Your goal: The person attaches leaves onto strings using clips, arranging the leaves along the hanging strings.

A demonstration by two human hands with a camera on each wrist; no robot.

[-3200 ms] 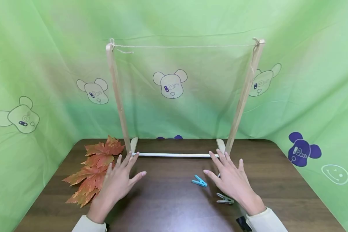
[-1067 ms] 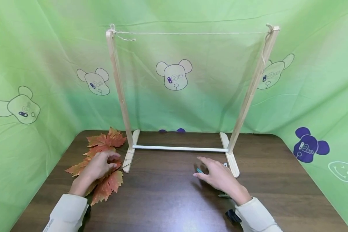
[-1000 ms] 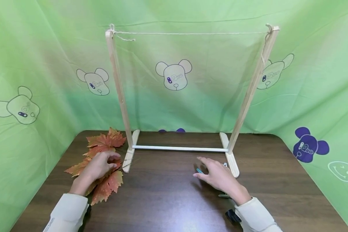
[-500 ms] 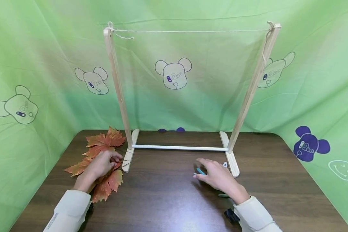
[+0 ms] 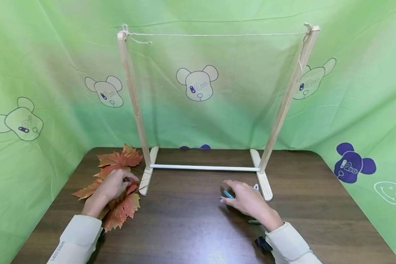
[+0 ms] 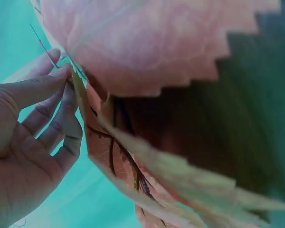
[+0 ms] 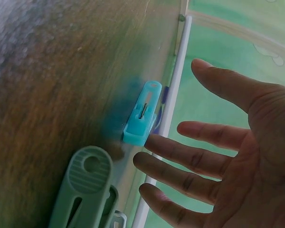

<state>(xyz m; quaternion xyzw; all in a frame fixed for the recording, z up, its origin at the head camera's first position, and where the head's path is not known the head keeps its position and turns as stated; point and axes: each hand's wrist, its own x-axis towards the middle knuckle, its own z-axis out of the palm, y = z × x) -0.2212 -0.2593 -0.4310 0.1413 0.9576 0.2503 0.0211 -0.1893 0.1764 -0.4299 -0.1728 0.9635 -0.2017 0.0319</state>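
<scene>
My left hand (image 5: pixel 112 185) is over the orange-red artificial maple leaves (image 5: pixel 123 212) on the table's left side. In the left wrist view, its thumb and index finger pinch a thin leaf stem (image 6: pixel 46 52), with several leaves (image 6: pixel 142 52) hanging beside it. My right hand (image 5: pixel 250 201) hovers with relaxed, spread fingers above the light blue clothespin (image 5: pixel 228 194), holding nothing. The right wrist view shows that blue clothespin beyond the fingertips and a grey-green clothespin (image 7: pixel 88 180) closer by. Partly hidden by the right hand is a small white clothespin (image 5: pixel 256 187).
A wooden frame stands at the back, its left post (image 5: pixel 133 99) and right post (image 5: pixel 288 99) joined by a string (image 5: pixel 214 35) on top and a white rod (image 5: pixel 204 167) below. Its flat feet (image 5: pixel 265 185) rest on the brown table (image 5: pixel 184 220). A green printed cloth (image 5: pixel 198 124) hangs behind.
Both hands were spread near the frame's base at first. My left hand has moved onto the leaves and its fingers have closed on a stem. The right hand has hardly moved since one second ago.
</scene>
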